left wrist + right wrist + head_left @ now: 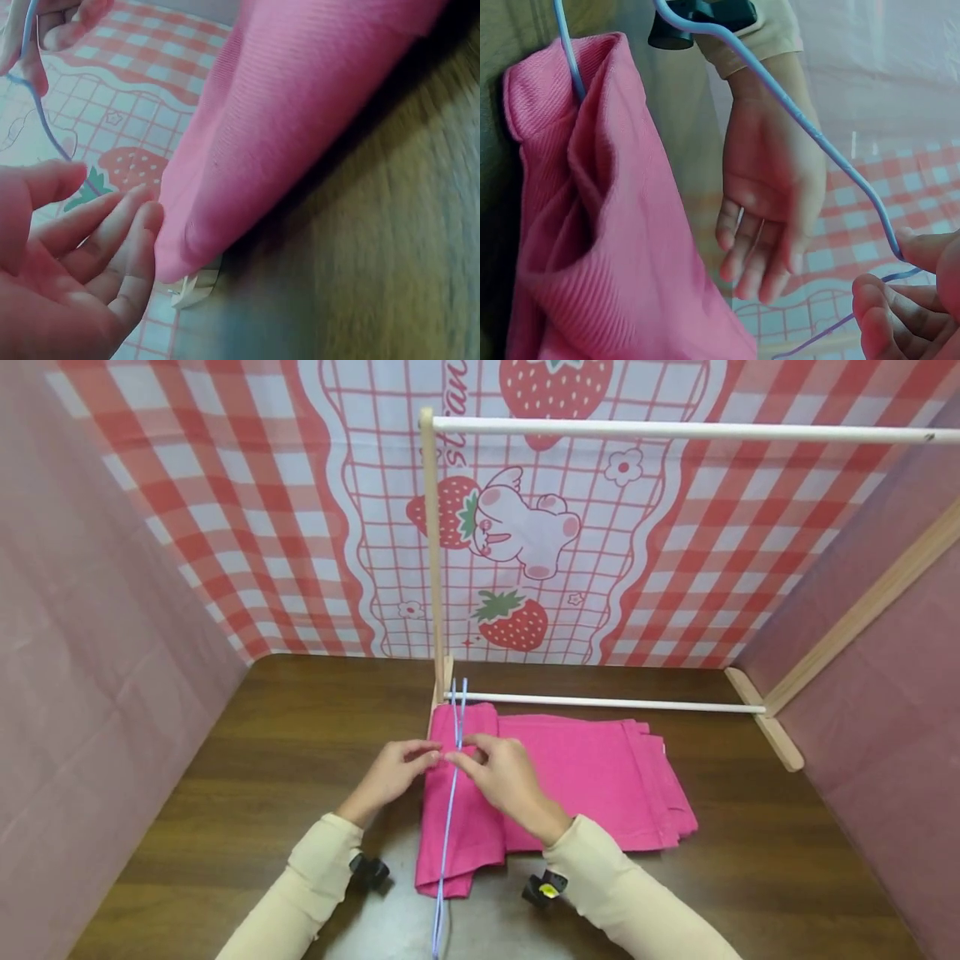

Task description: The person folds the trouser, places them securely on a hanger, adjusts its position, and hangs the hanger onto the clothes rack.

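A pink folded garment (577, 777) lies on the table, its left part doubled over a blue wire hanger (448, 827). One hanger wire runs inside the fold in the right wrist view, while another arcs above the cloth. My right hand (506, 772) pinches the upper wire between thumb and fingers; the right wrist view shows the thumb (930, 249) on it. Opposite, my left hand (393, 774) hovers at the fold's left edge, fingertips close to the wire. Its fingers (112, 247) are relaxed and apart from the thumb in the left wrist view, with nothing gripped.
A wooden rack stands behind the garment, with a white top rod (675, 431), a low white rod (600, 702) and a left post (432, 560). Its right foot (765, 718) rests on the wooden table (247, 777). A strawberry-print cloth (247, 485) hangs at the back.
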The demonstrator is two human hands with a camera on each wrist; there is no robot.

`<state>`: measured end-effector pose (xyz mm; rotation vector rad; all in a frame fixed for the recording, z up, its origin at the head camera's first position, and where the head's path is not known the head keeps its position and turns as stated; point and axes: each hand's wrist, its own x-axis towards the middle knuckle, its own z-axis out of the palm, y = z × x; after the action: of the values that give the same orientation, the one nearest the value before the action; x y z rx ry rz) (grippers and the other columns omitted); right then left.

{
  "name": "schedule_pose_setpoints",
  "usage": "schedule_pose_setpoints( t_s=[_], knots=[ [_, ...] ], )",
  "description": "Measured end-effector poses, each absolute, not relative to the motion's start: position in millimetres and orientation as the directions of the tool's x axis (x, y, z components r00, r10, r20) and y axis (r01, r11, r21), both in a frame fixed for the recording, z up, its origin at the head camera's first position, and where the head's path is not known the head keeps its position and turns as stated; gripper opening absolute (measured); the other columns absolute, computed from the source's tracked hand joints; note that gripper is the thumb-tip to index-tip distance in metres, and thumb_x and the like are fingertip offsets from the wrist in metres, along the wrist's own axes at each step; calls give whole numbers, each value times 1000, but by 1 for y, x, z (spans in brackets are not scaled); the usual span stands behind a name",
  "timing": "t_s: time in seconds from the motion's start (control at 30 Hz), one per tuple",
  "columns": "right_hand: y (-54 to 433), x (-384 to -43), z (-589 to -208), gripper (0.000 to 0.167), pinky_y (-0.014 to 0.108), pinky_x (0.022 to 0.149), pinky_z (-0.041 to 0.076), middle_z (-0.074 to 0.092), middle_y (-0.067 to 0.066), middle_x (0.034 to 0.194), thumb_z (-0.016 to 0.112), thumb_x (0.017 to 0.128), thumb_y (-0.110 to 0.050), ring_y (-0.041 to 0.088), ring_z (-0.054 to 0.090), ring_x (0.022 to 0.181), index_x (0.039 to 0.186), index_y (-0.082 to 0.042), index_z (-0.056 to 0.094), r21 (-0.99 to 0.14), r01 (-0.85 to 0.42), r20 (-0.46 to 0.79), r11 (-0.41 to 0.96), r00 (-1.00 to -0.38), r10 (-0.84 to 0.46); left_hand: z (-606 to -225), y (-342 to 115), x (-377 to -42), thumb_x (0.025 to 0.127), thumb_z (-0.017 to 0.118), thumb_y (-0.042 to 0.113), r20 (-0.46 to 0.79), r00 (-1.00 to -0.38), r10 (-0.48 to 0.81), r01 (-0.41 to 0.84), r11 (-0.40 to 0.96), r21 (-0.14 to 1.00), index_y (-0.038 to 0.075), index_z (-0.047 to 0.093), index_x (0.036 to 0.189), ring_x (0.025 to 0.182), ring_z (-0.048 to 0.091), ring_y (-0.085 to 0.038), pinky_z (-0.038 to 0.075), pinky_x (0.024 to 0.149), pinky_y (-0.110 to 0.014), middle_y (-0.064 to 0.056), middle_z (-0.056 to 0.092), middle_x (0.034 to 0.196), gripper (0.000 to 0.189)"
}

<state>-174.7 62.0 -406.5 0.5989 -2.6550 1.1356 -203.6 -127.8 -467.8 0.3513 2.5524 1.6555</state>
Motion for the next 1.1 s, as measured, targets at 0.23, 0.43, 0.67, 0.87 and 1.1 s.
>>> schedule_pose_setpoints(
  t_s=[0.23, 0.43, 0.67, 0.87, 1.1],
  knots=[
    [43, -178, -409, 33, 14, 46, 35, 58, -3, 56, 71, 89, -31, 0, 40, 49, 105, -3, 73, -525, -555, 423, 645, -828, -368, -461, -127, -208, 97, 56, 11, -40, -998, 48, -28, 218, 976, -13, 65, 113, 69, 64, -5, 58, 72, -29, -20, 73, 91, 30],
    [29, -179, -410, 28, 15, 47, 34, 53, -5, 54, 69, 90, -33, 2, 40, 50, 102, -8, 73, -449, -597, 437, 665, -796, -420, -458, -130, -215, 99, 55, 20, -99, -995, -19, -101, 180, 979, -12, 69, 98, 63, 57, -2, 48, 66, -19, 6, 67, 66, 35],
    [18, -178, -410, 23, 16, 45, 35, 57, -3, 57, 67, 91, -31, 5, 45, 49, 95, -9, 72, -403, -618, 446, 674, -776, -446, -454, -134, -221, 101, 53, 25, -155, -988, 27, -156, -43, 987, -18, 62, 109, 60, 60, -6, 49, 60, -19, 8, 66, 67, 45],
    [14, -177, -411, 24, 15, 45, 35, 59, -3, 59, 66, 92, -32, 5, 46, 50, 100, -11, 72, -388, -607, 426, 693, -786, -449, -451, -137, -222, 101, 53, 21, -151, -985, 81, -160, -118, 980, -21, 53, 122, 64, 61, -3, 51, 61, -17, 9, 72, 79, 47],
    [12, -177, -411, 23, 16, 46, 35, 59, -3, 59, 65, 93, -33, 5, 46, 51, 98, -11, 71, -395, -609, 410, 688, -787, -461, -451, -141, -222, 99, 56, 20, -162, -985, 65, -167, -85, 982, -19, 55, 122, 63, 61, -2, 51, 61, -17, 8, 71, 76, 45]
  ],
)
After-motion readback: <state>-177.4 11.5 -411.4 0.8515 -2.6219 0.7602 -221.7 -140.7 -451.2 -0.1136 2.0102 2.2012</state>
